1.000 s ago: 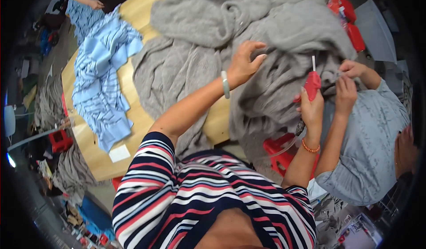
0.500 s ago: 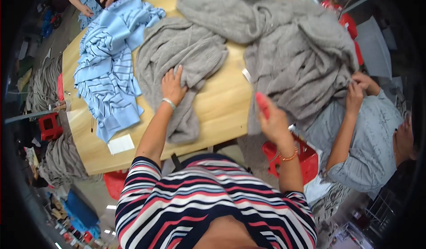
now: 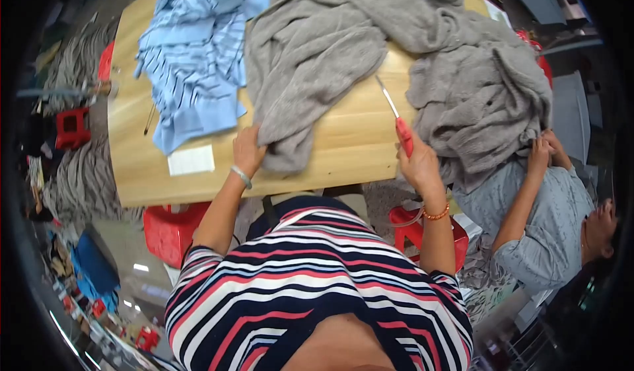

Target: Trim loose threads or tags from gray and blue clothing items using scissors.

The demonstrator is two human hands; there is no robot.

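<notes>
A grey knit garment lies bunched on the wooden table in front of me. My left hand is closed on its near left edge, with the fingertips partly hidden. In my right hand are red-handled scissors, their slim metal blades together and pointing away from me over bare wood. The blades are apart from the cloth. To the left of the garment lies a heap of light blue clothing with dark stripes.
More grey knit pieces cover the table's right side, where a seated co-worker's hands hold their edge. A white paper lies near the front left edge. Red stools stand below the table. Grey cloth piles lie at far left.
My left hand has moved from on top of the grey garment to its near left edge. The scissors, blurred before, now point forward. The view has shifted, and the far co-worker's hands are out of it.
</notes>
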